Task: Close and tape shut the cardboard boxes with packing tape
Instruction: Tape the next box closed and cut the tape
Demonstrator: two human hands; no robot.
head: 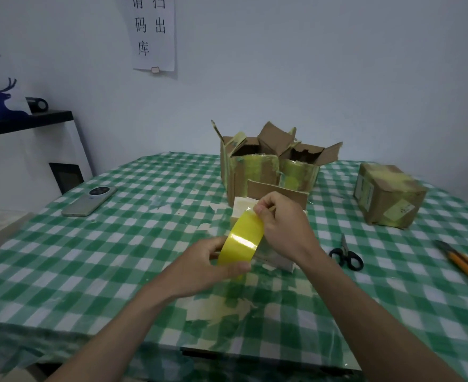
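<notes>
My left hand (205,264) grips a roll of yellow packing tape (241,239) above the middle of the table. At the roll's top edge my right hand (284,221) pinches the loose end of the tape. Directly behind and under the roll lies a small whitish box (275,260), mostly hidden by my hands, with one brown flap (277,190) standing up at its far side. Two open cardboard boxes (250,164) with raised flaps stand behind it. A closed, taped box (387,195) sits at the right.
Black-handled scissors (347,255) lie right of my right wrist. A yellow utility knife (464,264) lies near the right edge. A phone (89,201) rests face down at the left on the green checked tablecloth (117,257). A white cabinet (29,161) stands beyond the table's left side.
</notes>
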